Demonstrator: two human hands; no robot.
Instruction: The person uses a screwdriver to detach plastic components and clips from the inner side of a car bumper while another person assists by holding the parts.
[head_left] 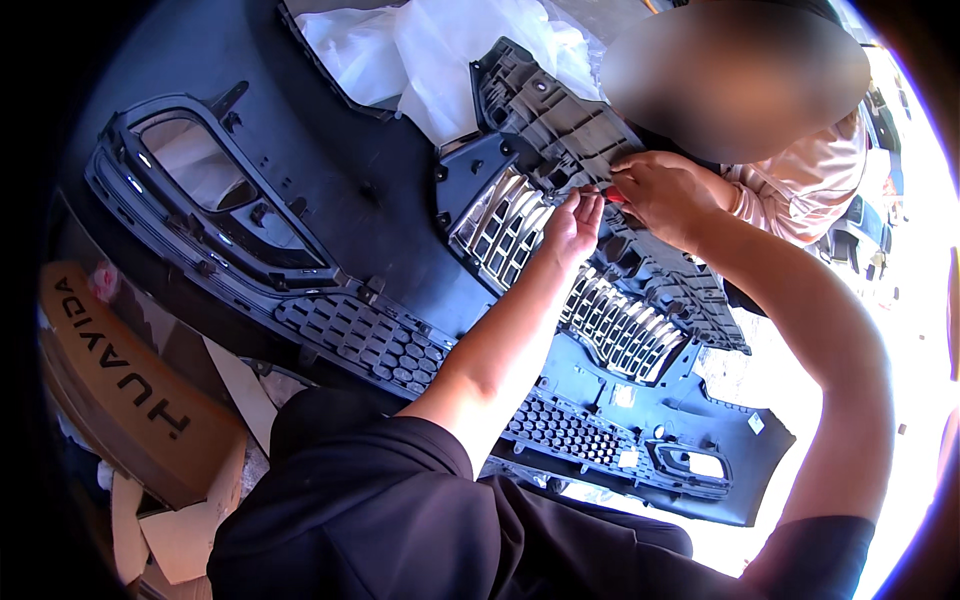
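Note:
A large black car bumper (370, 190) lies with its inner side up, and a chrome-slatted grille (625, 325) sits along its middle. Over the grille runs a dark grey ribbed plastic panel (560, 115). My right hand (665, 205) is closed around a small red-handled tool, apparently a screwdriver (613, 195), at the panel's edge. Just left of it, my left hand (575, 228) is pinched at the tool's thin front end; what lies between its fingertips is too small to make out. The contact point itself is partly hidden by my fingers.
A co-worker in a pale pink shirt (800, 190) leans in at the upper right, a forearm close behind my right hand. White plastic wrapping (440, 60) lies at the far side. A brown cardboard carton (140, 400) stands at the lower left. Honeycomb mesh (565, 430) lines the bumper's near side.

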